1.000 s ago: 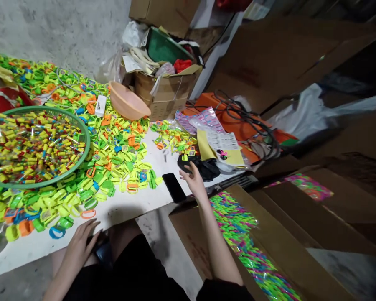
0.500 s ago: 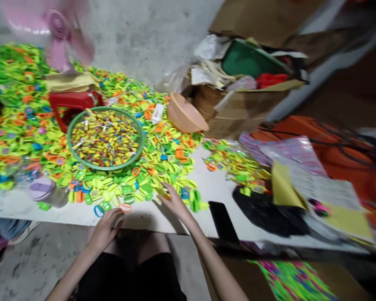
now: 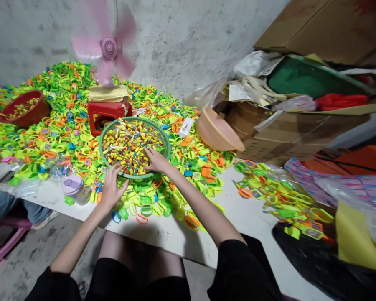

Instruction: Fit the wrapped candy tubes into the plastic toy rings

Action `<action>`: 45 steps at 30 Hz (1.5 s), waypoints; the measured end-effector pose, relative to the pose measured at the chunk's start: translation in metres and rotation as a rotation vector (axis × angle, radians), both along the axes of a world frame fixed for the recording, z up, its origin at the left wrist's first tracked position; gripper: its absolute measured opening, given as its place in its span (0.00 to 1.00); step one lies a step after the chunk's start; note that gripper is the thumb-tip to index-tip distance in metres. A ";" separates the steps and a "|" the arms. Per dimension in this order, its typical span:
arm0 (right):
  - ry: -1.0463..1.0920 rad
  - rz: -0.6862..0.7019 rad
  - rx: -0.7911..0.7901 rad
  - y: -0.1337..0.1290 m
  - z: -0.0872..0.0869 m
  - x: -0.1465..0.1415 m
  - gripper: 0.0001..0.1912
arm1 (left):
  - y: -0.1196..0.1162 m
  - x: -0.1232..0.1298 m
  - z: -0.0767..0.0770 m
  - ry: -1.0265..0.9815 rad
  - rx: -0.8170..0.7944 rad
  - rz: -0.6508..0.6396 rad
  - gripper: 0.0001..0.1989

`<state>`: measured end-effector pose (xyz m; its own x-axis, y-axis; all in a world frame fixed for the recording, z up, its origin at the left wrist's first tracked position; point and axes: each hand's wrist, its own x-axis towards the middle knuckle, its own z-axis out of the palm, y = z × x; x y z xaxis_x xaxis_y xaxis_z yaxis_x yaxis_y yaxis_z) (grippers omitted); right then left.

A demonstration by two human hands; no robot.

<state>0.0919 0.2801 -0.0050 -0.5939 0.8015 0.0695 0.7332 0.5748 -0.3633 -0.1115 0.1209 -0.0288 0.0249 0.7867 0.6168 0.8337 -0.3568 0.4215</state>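
Well left of the green basket (image 3: 156,133) I see a red bowl (image 3: 28,115); a lidded cup (image 3: 77,191) stands near its front-left. A red stool (image 3: 94,108) crowds its back-left. By its near-left rim, the left hand (image 3: 113,187) is spread wide. Small yellow pieces (image 3: 130,144) fill it, the right hand (image 3: 158,161) over them, its grip unclear. Rightward, a peach basin (image 3: 219,129) tilts among toy watches (image 3: 208,171).

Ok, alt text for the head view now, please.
A person's right hand is over a green basket of small, mostly yellow pieces, left hand near its front. Neon plastic bands crowd the table; a pink fan stands behind.
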 end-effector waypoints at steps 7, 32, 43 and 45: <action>-0.236 -0.051 -0.098 0.019 0.006 -0.021 0.63 | -0.039 0.007 -0.048 0.131 -0.061 -0.098 0.20; -0.292 0.027 0.325 0.024 -0.019 -0.018 0.43 | 0.114 -0.015 0.032 0.571 -0.389 0.198 0.47; -0.286 0.050 0.249 0.027 -0.004 -0.019 0.42 | 0.132 -0.014 0.036 0.538 -0.446 0.156 0.47; -0.273 0.040 0.237 0.029 -0.003 -0.019 0.42 | 0.134 -0.018 0.039 0.540 -0.461 0.119 0.46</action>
<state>0.0734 0.3090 -0.0078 -0.6468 0.7580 0.0847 0.7601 0.6497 -0.0103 -0.1294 0.2553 0.0099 0.1304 0.9805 0.1472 0.9905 -0.1355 0.0253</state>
